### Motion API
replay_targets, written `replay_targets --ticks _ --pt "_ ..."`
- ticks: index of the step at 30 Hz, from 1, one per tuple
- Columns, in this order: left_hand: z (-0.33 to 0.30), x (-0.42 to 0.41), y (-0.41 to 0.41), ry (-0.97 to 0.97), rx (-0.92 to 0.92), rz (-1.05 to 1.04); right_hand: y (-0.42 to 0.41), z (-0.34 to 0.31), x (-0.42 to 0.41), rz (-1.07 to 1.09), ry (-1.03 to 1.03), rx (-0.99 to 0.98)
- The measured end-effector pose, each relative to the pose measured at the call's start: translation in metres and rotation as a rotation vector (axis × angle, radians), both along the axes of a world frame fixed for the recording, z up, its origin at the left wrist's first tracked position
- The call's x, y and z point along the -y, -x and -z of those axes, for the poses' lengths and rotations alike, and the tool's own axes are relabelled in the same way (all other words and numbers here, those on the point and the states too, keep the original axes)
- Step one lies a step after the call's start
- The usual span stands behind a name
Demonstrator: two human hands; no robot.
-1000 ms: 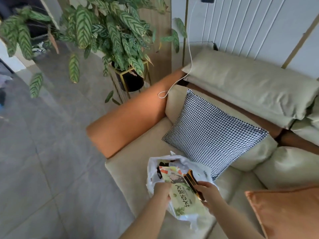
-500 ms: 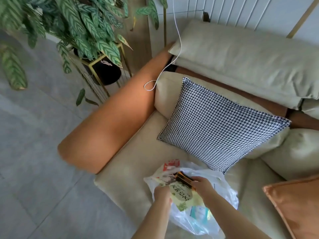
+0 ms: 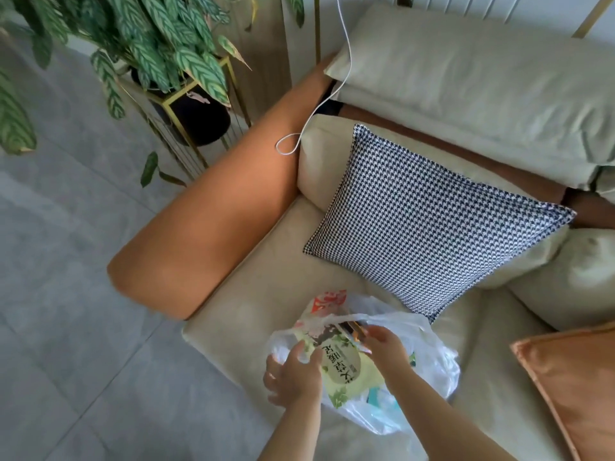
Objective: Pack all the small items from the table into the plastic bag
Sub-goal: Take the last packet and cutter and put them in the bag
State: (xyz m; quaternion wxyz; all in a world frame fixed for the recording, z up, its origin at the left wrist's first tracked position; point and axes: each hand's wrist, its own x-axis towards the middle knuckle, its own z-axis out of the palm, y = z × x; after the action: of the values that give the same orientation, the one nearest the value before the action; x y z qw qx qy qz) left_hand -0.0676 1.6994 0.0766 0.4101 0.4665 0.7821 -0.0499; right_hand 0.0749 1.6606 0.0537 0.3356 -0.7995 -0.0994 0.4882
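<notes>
Head view, looking down at a sofa. At lower centre of the frame a white plastic bag [image 3: 429,361] lies on the cream sofa seat [image 3: 266,304]. A green and yellow packet [image 3: 346,364] with printed characters sticks partly out of the bag's mouth. The left hand [image 3: 293,374] has its fingers curled around the bag's left edge beside the packet. The right hand [image 3: 386,347] pinches a small dark and orange item [image 3: 354,329] at the bag's opening, above the packet. A houndstooth cushion [image 3: 432,224] leans at centre right. An orange armrest [image 3: 213,221] runs left of the seat, with a potted plant [image 3: 159,51] at upper left.
</notes>
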Motion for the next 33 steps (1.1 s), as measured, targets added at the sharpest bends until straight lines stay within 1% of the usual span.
replay_targets --ticks 1,2,3,4,5,7,9,10,11,13,14,15,17,19,21,23,25,27,30,33 --pt "0.003 0.002 0.001 -0.027 0.007 -0.004 -0.001 -0.001 0.002 0.006 -0.036 -0.063" --pt "0.008 0.003 0.002 -0.055 0.028 -0.007 -0.004 -0.001 0.004 -0.003 -0.052 -0.081" --pt "0.013 0.004 0.003 -0.084 0.08 -0.033 -0.008 0.0 0.008 -0.034 -0.056 -0.051" --pt "0.017 0.004 0.004 -0.104 0.16 -0.096 -0.013 0.0 0.011 -0.083 -0.055 0.033" --pt "0.02 0.005 0.005 -0.106 0.246 -0.202 -0.018 -0.001 0.014 -0.132 -0.062 0.141" --pt "0.027 0.01 0.008 -0.064 0.336 -0.4 -0.029 -0.001 0.022 -0.217 -0.101 0.363" --pt "0.033 0.017 0.009 -0.017 0.346 -0.481 -0.042 0.002 0.031 -0.323 -0.075 0.605" --pt "0.036 0.021 0.009 0.014 0.338 -0.503 -0.048 0.005 0.036 -0.396 -0.023 0.705" --pt "0.04 0.025 0.01 0.049 0.325 -0.519 -0.053 0.008 0.041 -0.457 0.049 0.756" --pt "0.045 0.034 0.013 0.111 0.286 -0.476 -0.059 0.008 0.051 -0.527 0.198 0.75" --pt "0.043 0.04 0.016 0.13 0.25 -0.397 -0.06 0.008 0.055 -0.53 0.249 0.716" --pt "0.042 0.044 0.017 0.132 0.221 -0.321 -0.06 0.007 0.059 -0.523 0.288 0.684" --pt "0.034 0.052 0.019 0.099 0.233 -0.271 -0.061 0.001 0.064 -0.488 0.335 0.627" --pt "0.021 0.054 0.019 0.062 0.307 -0.31 -0.063 -0.007 0.065 -0.428 0.328 0.563" --pt "0.001 0.051 0.018 0.059 0.403 -0.395 -0.063 -0.014 0.066 -0.394 0.245 0.503" --pt "-0.02 0.046 0.017 0.057 0.463 -0.406 -0.063 -0.024 0.065 -0.364 0.13 0.467" --pt "-0.041 0.039 0.015 0.058 0.53 -0.405 -0.063 -0.035 0.066 -0.345 0.098 0.449" --pt "-0.06 0.029 0.012 0.033 0.571 -0.379 -0.064 -0.042 0.07 -0.392 0.132 0.437" --pt "-0.082 0.012 0.003 -0.052 0.606 -0.396 -0.064 -0.043 0.079 -0.494 0.244 0.454" --pt "-0.093 -0.008 -0.009 -0.124 0.589 -0.393 -0.064 -0.046 0.083 -0.526 0.325 0.494"
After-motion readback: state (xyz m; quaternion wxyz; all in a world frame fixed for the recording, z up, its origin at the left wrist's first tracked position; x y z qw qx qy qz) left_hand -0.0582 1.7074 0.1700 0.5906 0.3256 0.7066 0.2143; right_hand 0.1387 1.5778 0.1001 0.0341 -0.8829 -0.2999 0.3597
